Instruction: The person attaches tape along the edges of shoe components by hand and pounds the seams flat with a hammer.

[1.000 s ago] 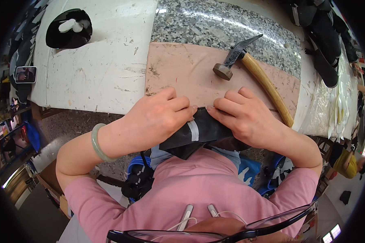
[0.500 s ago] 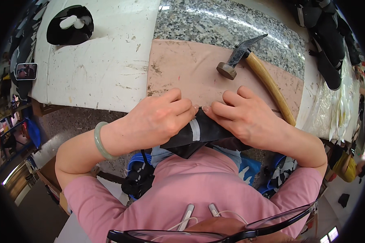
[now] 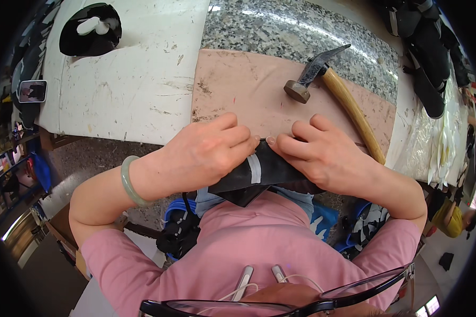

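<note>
A dark piece of sheet material (image 3: pixel 272 168), perhaps leather, with a pale strip (image 3: pixel 254 169) across it, hangs at the near edge of the workbench. My left hand (image 3: pixel 211 150) pinches its top edge from the left. From the right, my right hand (image 3: pixel 320 153) pinches the same edge, the two thumbs close together. The fingers of both hands are curled and hide part of the material. Just beyond my right hand lies a hammer (image 3: pixel 351 108) with a wooden handle, its metal head resting on a pinkish mat (image 3: pixel 243 90).
Behind the mat is a speckled stone slab (image 3: pixel 280 31). A black dish (image 3: pixel 90 45) with white objects stands on the white bench top (image 3: pixel 127 90) at far left, near a phone (image 3: pixel 33 91). Black shoe-like pieces (image 3: pixel 428 95) and clear plastic (image 3: pixel 441 142) lie at right. Blue baskets (image 3: pixel 177 211) sit below.
Both hands keep hold of the dark material at its top edge. The thumbs have moved slightly farther apart.
</note>
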A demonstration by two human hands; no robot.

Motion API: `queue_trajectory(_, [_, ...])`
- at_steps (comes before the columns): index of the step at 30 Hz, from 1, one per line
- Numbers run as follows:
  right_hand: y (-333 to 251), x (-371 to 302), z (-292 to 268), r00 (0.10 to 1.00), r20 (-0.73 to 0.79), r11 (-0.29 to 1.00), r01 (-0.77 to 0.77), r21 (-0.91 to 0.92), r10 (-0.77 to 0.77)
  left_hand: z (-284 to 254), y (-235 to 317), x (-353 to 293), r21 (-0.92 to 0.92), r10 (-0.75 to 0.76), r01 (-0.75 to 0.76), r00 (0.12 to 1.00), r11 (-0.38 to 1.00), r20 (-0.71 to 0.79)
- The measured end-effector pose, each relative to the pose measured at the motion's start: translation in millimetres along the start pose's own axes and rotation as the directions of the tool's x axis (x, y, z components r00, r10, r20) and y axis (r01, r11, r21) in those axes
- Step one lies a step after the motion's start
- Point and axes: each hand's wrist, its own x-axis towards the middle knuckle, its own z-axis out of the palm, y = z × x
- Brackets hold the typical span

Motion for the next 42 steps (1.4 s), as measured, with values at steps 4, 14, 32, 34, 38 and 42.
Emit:
queue_trajectory(4, [1, 0, 4, 0.998, 0.018, 0.998, 0.053, 0.014, -0.053, 4, -4, -1, -0.109, -0.056, 0.043, 0.992, 0.993, -0.117])
queue_trajectory(14, [1, 0, 4, 1.0, -0.008, 1.0, 0.013, 0.019, -0.013, -6, -1, -2, 0.021, 0.043, -0.043, 0.999, 0.999, 0.023])
queue_trajectory(32, [-6, 9, 3, 0.991, 0.131, 1.0, -0.005, 0.023, 0.002, 9, 4, -23, -0.047, -0.04, 0.031, 0.976, 0.998, -0.212])
queue_trajectory(34, [-4, 7, 3, 0.994, 0.111, 0.998, -0.021, 0.06, 0.014, 6, 6, -22, -0.019, -0.042, 0.039, 0.984, 0.999, -0.176])
queue_trajectory(38, [-4, 12, 0, 0.993, 0.117, 0.996, -0.04, 0.075, 0.031, -1, 8, -20, 0.041, -0.039, 0.043, 0.996, 0.998, -0.083])
queue_trajectory(42, [-5, 17, -5, 0.987, 0.157, 0.999, 0.032, 0.026, -0.036, -2, 7, -21, 0.017, -0.076, 0.077, 0.994, 0.997, -0.085])
